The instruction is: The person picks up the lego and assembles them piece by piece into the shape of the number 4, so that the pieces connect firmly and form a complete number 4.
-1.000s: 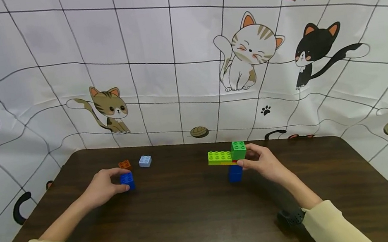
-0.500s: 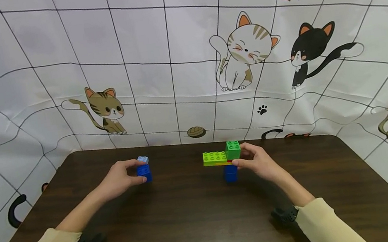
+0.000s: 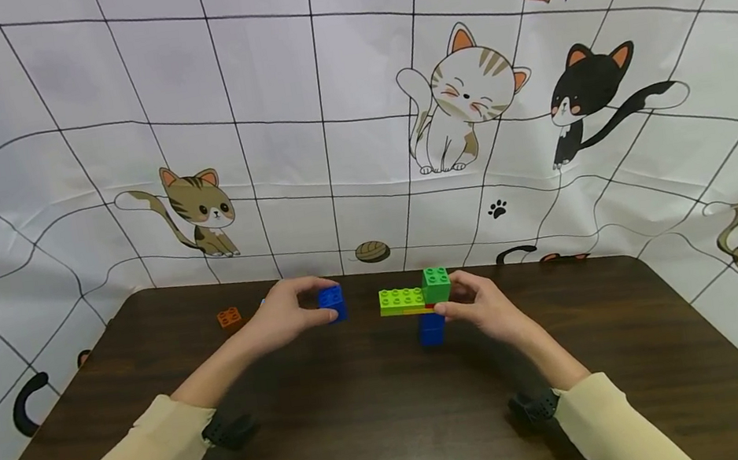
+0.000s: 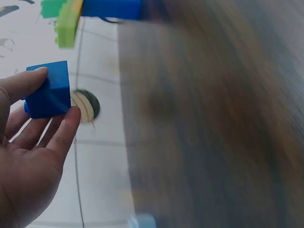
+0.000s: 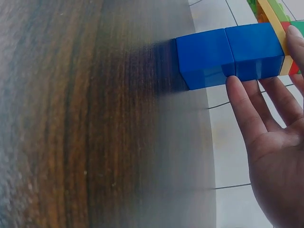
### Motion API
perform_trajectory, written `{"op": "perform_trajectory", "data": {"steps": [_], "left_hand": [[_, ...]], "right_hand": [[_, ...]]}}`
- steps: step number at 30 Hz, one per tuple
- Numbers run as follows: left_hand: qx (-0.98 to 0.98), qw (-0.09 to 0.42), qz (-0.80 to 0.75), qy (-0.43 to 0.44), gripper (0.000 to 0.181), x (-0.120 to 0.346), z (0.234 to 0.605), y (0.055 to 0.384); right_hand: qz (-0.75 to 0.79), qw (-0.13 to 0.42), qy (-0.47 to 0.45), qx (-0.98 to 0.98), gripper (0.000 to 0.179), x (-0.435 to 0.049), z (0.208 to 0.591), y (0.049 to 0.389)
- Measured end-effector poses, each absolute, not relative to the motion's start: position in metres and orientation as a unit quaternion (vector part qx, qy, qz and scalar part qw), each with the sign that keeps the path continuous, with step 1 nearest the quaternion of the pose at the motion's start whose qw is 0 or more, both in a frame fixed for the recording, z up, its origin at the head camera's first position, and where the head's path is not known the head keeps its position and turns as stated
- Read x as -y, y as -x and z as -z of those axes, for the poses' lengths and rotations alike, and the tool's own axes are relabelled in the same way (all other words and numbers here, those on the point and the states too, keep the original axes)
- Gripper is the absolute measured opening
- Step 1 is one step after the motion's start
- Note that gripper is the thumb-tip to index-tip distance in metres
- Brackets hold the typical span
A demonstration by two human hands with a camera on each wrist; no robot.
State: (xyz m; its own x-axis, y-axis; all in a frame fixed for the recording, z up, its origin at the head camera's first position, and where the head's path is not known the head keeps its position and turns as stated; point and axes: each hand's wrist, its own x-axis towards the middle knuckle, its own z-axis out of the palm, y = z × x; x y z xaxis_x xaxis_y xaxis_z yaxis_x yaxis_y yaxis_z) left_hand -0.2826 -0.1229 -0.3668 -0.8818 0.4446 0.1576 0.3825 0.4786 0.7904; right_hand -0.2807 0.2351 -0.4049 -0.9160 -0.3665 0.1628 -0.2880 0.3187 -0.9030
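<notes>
- We observe the left hand (image 3: 284, 316) pinching a blue block (image 3: 332, 299) (studs upward).
- We find the right hand (image 3: 490, 310) gripping an upright block stack (image 3: 415, 306).

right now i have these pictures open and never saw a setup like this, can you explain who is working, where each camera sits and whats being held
There is no robot here: a person works with two bare hands and wears cameras. The widest view comes from the head, looking forward and down; the other two come from the wrists, each watching its own hand.

The left hand pinches a blue brick. The right hand grips a small brick tower: two blue bricks at the bottom, a yellow piece above, then a lime brick and a green brick higher up.

On the dark table, an orange brick lies toward the left. A light blue brick shows at the left wrist view's bottom edge.
</notes>
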Motion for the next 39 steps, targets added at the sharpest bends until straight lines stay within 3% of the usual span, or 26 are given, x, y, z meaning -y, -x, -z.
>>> {"op": "perform_trajectory", "data": {"steps": [19,39], "left_hand": [[-0.816,0.047,-0.509,-0.270,0.045,0.063,0.356,0.290],[-0.811,0.046,-0.523,-0.258,0.044,0.051,0.363,0.294]], "right_hand": [[0.554,0.036,0.198,-0.808,0.035,-0.231,0.407,0.282],[0.546,0.046,0.198,-0.813,0.036,-0.232,0.405,0.283]]}}
